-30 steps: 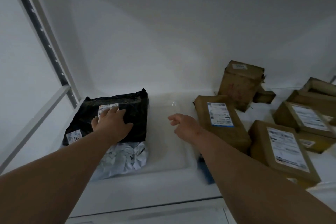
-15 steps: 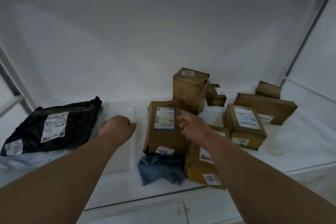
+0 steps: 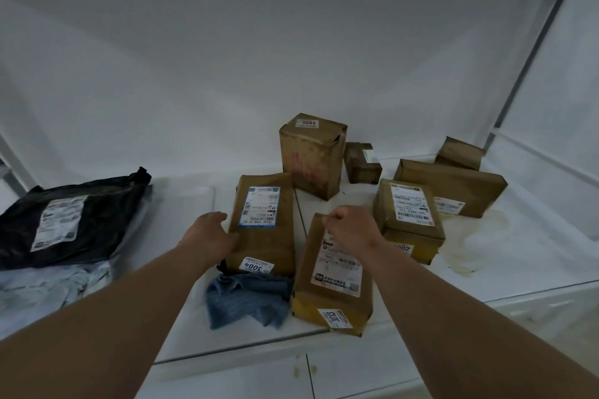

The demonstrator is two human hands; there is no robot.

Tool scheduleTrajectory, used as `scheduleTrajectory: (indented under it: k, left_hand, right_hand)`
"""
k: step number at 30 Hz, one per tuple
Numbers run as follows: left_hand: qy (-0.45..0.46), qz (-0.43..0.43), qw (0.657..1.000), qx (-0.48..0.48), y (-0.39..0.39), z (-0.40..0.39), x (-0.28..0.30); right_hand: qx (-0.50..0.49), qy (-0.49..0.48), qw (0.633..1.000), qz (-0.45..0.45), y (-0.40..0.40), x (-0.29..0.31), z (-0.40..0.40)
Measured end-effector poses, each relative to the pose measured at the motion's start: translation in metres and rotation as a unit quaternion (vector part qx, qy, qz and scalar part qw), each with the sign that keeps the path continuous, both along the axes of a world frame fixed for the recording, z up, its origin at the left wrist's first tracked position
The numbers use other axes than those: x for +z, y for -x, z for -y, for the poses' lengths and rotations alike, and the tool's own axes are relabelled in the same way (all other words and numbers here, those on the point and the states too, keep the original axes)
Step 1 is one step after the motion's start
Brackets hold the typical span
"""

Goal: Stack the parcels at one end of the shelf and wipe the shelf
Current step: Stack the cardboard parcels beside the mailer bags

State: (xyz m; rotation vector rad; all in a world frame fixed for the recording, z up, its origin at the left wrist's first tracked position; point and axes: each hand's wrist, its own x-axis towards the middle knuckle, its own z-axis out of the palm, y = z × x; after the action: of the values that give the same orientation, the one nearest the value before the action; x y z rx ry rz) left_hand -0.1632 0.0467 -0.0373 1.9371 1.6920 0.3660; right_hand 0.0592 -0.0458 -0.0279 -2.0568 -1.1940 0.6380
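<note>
Right now I have my left hand flat against the left side of the parcel tagged 3004, fingers fairly straight, not yet wrapped round it. My right hand hangs over the far end of the parcel tagged 3013, fingers curled; whether it pinches the paper I cannot tell. Both parcels lie flat near the shelf's front edge, about midway along it, with the blue cloth partly under 3004. I judge these brown-paper packs stiff, fairly light and a little slick, so I would take each by its long sides. The black bag at the left end looks soft and floppy.
</note>
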Motion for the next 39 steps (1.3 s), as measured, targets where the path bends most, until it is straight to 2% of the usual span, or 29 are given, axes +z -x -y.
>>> scheduleTrajectory:
  k: [8, 14, 18, 24, 28, 30, 33, 39]
  left_hand:
    - [0.051, 0.016, 0.999, 0.005, 0.005, -0.033, -0.009]
    - [0.076, 0.011, 0.997, -0.011, 0.011, -0.065, -0.009]
    - [0.136, 0.090, 0.987, -0.005, 0.012, -0.072, -0.011]
    - [0.232, 0.130, 0.964, -0.005, 0.011, -0.069, -0.020]
    - [0.279, 0.202, 0.939, 0.023, 0.012, -0.067, -0.020]
    - [0.270, 0.242, 0.931, 0.044, 0.015, -0.069, -0.018]
    - [0.242, 0.298, 0.921, 0.066, 0.022, -0.073, -0.012]
    - [0.205, 0.380, 0.900, 0.064, 0.039, -0.072, 0.005]
  right_hand:
    - [0.022, -0.016, 0.999, 0.038, 0.019, 0.007, -0.033]
    - [0.017, 0.019, 0.999, -0.040, 0.042, 0.014, -0.068]
    - [0.001, 0.076, 0.990, -0.116, 0.060, 0.000, -0.085]
    - [-0.034, 0.141, 0.966, -0.213, 0.070, -0.003, -0.092]
    - [-0.036, 0.165, 0.951, -0.258, 0.069, -0.004, -0.095]
    - [-0.040, 0.165, 0.943, -0.286, 0.070, -0.002, -0.096]
    - [-0.011, 0.137, 0.951, -0.278, 0.067, 0.003, -0.098]
    - [0.013, 0.071, 0.948, -0.309, 0.058, 0.016, -0.099]
